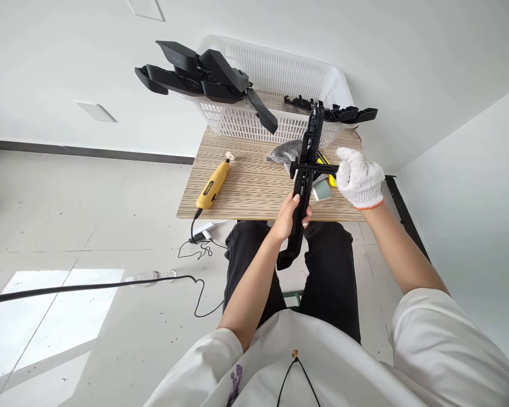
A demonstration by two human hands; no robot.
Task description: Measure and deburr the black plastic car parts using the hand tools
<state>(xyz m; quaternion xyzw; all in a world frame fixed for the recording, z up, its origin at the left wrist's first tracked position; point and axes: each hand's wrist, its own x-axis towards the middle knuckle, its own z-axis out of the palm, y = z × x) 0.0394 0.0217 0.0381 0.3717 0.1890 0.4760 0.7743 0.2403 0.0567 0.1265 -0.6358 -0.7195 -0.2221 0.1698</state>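
Observation:
My bare left hand [289,215] grips the lower half of a long black plastic part [306,169], held upright over the front edge of the small wooden table [246,192]. My right hand [358,178], in a white knit glove, is closed on a thin black tool that crosses the part at mid height. The part's lower end hangs above my lap.
A yellow corded rotary tool [213,185] lies at the table's left. A white plastic basket [275,90] stands at the back with several black plastic parts [195,73] laid across its rim. A grey cloth [286,152], a yellow item and a small pale block [321,191] lie behind the part.

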